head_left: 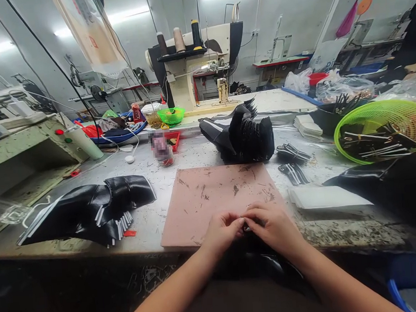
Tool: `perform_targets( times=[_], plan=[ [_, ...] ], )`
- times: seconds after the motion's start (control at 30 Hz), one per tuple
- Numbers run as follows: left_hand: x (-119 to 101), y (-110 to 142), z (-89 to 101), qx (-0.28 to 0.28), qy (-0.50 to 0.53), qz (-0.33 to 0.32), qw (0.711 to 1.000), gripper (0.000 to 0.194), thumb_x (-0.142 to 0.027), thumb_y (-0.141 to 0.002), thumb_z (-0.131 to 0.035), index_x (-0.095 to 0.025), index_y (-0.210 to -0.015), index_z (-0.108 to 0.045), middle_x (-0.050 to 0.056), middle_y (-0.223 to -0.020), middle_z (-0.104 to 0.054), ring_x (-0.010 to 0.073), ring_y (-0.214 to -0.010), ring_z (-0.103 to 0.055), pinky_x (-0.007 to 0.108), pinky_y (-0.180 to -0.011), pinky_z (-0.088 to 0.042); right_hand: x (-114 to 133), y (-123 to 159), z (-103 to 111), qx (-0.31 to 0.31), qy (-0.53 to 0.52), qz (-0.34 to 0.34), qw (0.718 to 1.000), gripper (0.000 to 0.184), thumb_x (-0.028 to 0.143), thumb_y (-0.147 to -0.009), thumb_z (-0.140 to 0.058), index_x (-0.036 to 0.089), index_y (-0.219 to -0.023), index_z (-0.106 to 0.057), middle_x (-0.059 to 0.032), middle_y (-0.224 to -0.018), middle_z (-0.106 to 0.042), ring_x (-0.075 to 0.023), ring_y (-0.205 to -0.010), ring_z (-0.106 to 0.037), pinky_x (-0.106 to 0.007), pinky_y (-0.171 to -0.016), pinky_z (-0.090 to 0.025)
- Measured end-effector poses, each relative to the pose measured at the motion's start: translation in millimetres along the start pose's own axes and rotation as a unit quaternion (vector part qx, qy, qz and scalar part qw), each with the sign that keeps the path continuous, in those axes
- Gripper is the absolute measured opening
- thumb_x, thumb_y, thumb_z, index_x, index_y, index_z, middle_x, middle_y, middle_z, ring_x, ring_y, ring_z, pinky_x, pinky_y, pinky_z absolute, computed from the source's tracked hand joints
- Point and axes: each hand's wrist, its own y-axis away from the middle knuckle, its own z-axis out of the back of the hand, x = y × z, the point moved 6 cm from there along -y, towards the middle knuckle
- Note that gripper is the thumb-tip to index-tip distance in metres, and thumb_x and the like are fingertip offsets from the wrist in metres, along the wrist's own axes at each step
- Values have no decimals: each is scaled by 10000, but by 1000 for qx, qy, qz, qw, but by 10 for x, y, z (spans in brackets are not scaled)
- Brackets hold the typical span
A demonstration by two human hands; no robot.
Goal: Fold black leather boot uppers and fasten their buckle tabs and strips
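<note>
My left hand [223, 230] and my right hand [272, 225] meet at the near edge of a pink work mat [214, 193], fingers curled and pinched together on a small dark piece [246, 228] that is mostly hidden between them. A dark leather part [261, 261] lies below the hands toward my lap. A fanned stack of black leather pieces [90, 209] rests on the table to the left. Another heap of black pieces [240, 134] stands beyond the mat.
A green basket [383, 115] with black and white strips sits at the right, a white stack [328, 197] beside the mat. A sewing machine [194, 57] with thread spools stands at the back, with a small green bowl [171, 115] and a grey machine [25, 140] at left.
</note>
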Motion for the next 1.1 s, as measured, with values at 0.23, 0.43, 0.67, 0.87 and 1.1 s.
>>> perform_targets(
  times=[0.23,0.43,0.67,0.87,1.1],
  plan=[
    [-12,12,14,-13,-56,-35,998,130,-246,-609,-556,-127,-583,-602,-15,-522,-544,85,-495,-470,200,-497,-367,41,-3,-5,4,22,10,1000,159,169,-800,-500,186,-770,-655,-33,-762,-635,-139,-693,-602,-227,-618,-481],
    [-53,59,37,-29,-182,-103,978,190,-208,-667,-475,-137,-617,-645,-11,-539,-568,100,-530,-473,205,-512,-349,56,10,-93,37,91,22,995,169,146,-789,-494,195,-739,-648,-4,-702,-626,-124,-633,-586,-224,-595,-444],
    [-25,52,52,-23,-137,-77,987,162,-174,-606,-468,-143,-565,-622,-22,-507,-548,95,-505,-458,206,-502,-350,136,103,-166,-6,168,86,982,237,164,-818,-420,163,-700,-625,-37,-628,-586,-133,-564,-536,-239,-538,-393],
    [37,34,45,-20,-43,-6,999,122,-229,-555,-537,-132,-559,-610,-24,-486,-534,82,-465,-447,206,-479,-357,-70,49,-132,55,-27,-30,998,171,204,-775,-489,194,-746,-657,-19,-703,-647,-129,-639,-586,-222,-585,-436],
    [32,53,27,-24,-8,14,1000,128,-256,-542,-592,-130,-540,-611,-12,-501,-557,86,-479,-473,206,-480,-379,-174,44,-154,73,-129,-115,982,195,282,-756,-506,182,-711,-667,-29,-671,-661,-153,-638,-601,-246,-594,-455]
  ],
)
